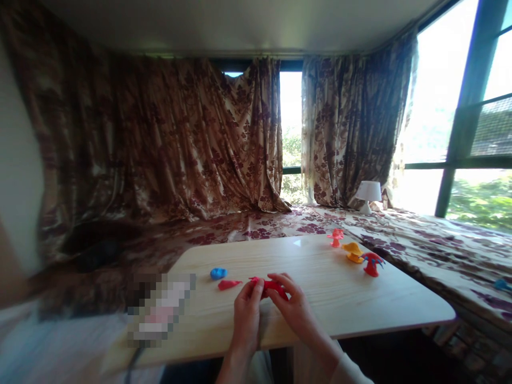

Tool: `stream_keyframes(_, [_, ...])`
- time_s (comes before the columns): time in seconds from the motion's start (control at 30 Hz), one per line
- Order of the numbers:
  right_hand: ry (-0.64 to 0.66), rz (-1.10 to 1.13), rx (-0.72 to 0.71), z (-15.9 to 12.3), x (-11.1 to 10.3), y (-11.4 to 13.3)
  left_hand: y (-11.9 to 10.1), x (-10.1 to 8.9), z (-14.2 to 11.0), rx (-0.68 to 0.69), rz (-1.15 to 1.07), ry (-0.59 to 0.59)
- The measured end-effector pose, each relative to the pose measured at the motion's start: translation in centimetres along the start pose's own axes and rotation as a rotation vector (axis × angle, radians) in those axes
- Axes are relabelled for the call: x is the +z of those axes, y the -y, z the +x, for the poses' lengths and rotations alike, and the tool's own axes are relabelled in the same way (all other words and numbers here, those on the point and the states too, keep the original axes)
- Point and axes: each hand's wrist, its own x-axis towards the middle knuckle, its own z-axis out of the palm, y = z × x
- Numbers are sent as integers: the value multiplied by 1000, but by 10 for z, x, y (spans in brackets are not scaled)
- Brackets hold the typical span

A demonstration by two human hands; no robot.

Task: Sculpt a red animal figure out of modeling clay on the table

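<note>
Both hands meet over the near middle of the table (pixel 320 288), fingers bent around a piece of red modelling clay (pixel 276 289). My left hand (pixel 248 304) pinches its left end, where a thin bit sticks out. From the other side, my right hand (pixel 291 298) grips the clay with thumb and fingers; part of the piece is hidden by them. Just left of my hands lies a flat, pointed pinkish-red piece (pixel 229 285). A rounded blue lump (pixel 218 273) rests a little behind it.
Toward the table's right end stand three small shaped figures: coral (pixel 336 238), yellow (pixel 352 252) and red with blue strips (pixel 372 264). A blurred-out object (pixel 162 309) with a dark cable lies at the left edge. A white lamp (pixel 368 191) stands on the flowered ledge behind.
</note>
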Motion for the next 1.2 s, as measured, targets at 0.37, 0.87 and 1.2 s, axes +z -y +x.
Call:
stream_keyframes(0.37, [5,-108,-106,-3,1,-2,1,1,1,24,26,-11])
stream_keyframes(0.87, [-12,-99,-62,-2,0,-5,4,-1,4,11,-3,-69])
stream_keyframes(1.2, [-7,-142,-33,-3,1,-6,9,-5,5,37,-12,-77])
